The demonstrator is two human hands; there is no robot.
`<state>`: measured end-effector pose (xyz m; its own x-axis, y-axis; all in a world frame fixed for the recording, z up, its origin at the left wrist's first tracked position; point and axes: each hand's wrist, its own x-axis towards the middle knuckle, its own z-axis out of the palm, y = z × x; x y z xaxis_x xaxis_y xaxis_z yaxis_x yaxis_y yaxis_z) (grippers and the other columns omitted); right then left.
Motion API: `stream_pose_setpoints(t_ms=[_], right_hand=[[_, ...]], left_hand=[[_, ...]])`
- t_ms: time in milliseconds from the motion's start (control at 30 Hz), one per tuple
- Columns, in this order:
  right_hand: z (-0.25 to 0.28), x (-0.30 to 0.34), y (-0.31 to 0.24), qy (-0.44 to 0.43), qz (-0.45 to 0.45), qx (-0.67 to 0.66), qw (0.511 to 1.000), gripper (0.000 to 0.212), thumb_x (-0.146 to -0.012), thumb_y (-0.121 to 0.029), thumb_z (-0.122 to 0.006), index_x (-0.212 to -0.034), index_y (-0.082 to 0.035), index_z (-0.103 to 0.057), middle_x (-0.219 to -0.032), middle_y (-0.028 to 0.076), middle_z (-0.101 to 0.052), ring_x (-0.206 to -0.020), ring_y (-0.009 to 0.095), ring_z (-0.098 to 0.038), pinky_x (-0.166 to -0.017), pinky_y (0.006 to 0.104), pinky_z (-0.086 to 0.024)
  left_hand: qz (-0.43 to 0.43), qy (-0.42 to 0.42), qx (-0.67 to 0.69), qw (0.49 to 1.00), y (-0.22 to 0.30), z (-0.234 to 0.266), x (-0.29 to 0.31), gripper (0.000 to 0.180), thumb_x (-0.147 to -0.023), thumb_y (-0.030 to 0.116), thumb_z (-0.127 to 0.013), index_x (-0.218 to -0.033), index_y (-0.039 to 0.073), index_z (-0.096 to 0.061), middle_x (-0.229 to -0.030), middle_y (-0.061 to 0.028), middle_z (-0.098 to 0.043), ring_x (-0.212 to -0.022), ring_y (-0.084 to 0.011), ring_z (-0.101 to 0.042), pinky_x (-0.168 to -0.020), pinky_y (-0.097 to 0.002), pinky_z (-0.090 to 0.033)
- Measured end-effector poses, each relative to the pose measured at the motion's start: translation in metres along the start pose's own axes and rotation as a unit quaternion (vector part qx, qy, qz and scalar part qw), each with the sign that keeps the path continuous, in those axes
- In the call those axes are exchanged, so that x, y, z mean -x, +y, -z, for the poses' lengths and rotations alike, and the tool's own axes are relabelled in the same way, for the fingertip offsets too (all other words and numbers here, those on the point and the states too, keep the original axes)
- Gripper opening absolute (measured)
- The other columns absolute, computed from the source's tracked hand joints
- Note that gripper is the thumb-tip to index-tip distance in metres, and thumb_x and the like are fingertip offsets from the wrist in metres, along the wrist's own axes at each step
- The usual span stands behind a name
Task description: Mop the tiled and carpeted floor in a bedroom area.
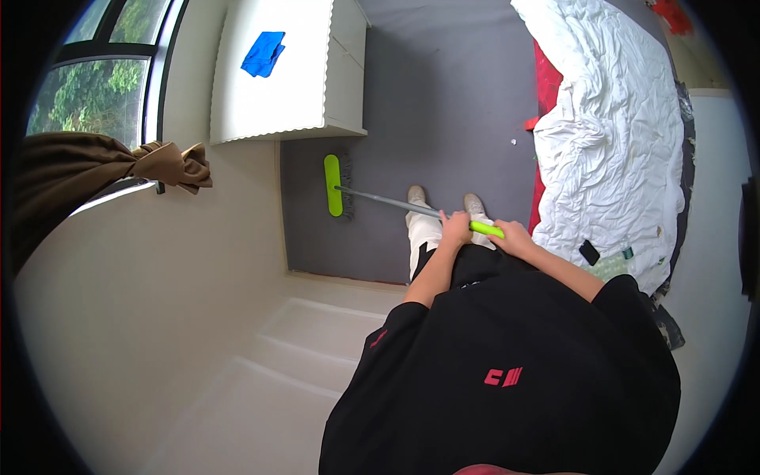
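A flat mop with a lime-green head and grey fringe rests on the grey floor, left of my feet. Its grey pole slants from the head toward my body and ends in a lime-green grip. My left hand is wrapped around the pole just below that grip. At the upper end, my right hand closes around the green grip itself. Some of the fingers of both hands are hidden by the hands themselves.
A white cabinet with a blue cloth on top stands at the far left. To the right lies a bed with a rumpled white quilt and a black phone. A brown curtain hangs by the window. A small white scrap lies on the floor.
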<state>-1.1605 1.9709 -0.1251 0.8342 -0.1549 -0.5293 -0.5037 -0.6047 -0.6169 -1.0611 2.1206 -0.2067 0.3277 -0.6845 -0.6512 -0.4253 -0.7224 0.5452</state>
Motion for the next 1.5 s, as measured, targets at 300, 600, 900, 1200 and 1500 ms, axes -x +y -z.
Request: stream_pose_setpoints(t_ms=[300, 600, 900, 1200, 1500], right_hand=[[-0.14, -0.105, -0.174, -0.106, 0.0, -0.048, 0.993, 0.034, -0.081, -0.031, -0.062, -0.093, 0.0, -0.054, -0.082, 0.023, -0.063, -0.08, 0.042, -0.062, -0.071, 0.0495, -0.049], [-0.1, -0.139, -0.196, -0.117, 0.036, 0.023, 0.992, 0.036, -0.079, -0.034, -0.064, -0.097, -0.002, -0.058, -0.084, 0.021, -0.064, -0.083, 0.038, -0.062, -0.073, 0.047, -0.049], [0.09, -0.032, -0.135, -0.015, -0.07, 0.093, 0.993, 0.031, -0.074, -0.032, -0.068, -0.088, -0.005, -0.067, -0.079, 0.019, -0.064, -0.078, 0.037, -0.061, -0.07, 0.0431, -0.048], [0.208, 0.025, -0.114, 0.019, -0.138, 0.1, 0.985, 0.025, -0.076, -0.028, -0.067, -0.079, -0.004, -0.064, -0.071, 0.018, -0.062, -0.075, 0.036, -0.061, -0.069, 0.044, -0.047], [0.278, 0.024, -0.047, 0.092, -0.151, 0.086, 0.98, 0.028, -0.084, -0.028, -0.059, -0.084, -0.001, -0.059, -0.069, 0.022, -0.06, -0.071, 0.041, -0.06, -0.064, 0.0505, -0.045]], left_hand=[[0.196, 0.143, -0.034, 0.969, -0.184, 0.068, 0.088, 0.023, -0.076, 0.015, -0.06, -0.099, 0.012, -0.055, -0.114, -0.0057, -0.051, -0.122, -0.0213, -0.042, -0.102, -0.0621, -0.025], [0.072, 0.258, 0.018, 0.963, -0.198, 0.1, 0.079, 0.021, -0.068, 0.012, -0.065, -0.089, 0.009, -0.059, -0.097, -0.0092, -0.057, -0.106, -0.0283, -0.05, -0.098, -0.051, -0.033], [-0.229, 0.041, 0.149, 0.961, -0.02, 0.131, -0.001, 0.033, -0.066, 0.033, -0.07, -0.08, 0.004, -0.064, -0.075, -0.0187, -0.063, -0.075, -0.0374, -0.06, -0.067, -0.0431, -0.048], [-0.371, -0.129, 0.14, 0.909, 0.108, 0.135, -0.062, 0.029, -0.065, 0.032, -0.069, -0.071, 0.003, -0.065, -0.068, -0.0192, -0.062, -0.067, -0.0377, -0.06, -0.062, -0.0432, -0.048], [-0.397, -0.145, 0.021, 0.906, 0.209, 0.189, -0.145, 0.024, -0.06, 0.026, -0.065, -0.072, 0.004, -0.063, -0.066, -0.0176, -0.061, -0.066, -0.0378, -0.059, -0.061, -0.0446, -0.046]])
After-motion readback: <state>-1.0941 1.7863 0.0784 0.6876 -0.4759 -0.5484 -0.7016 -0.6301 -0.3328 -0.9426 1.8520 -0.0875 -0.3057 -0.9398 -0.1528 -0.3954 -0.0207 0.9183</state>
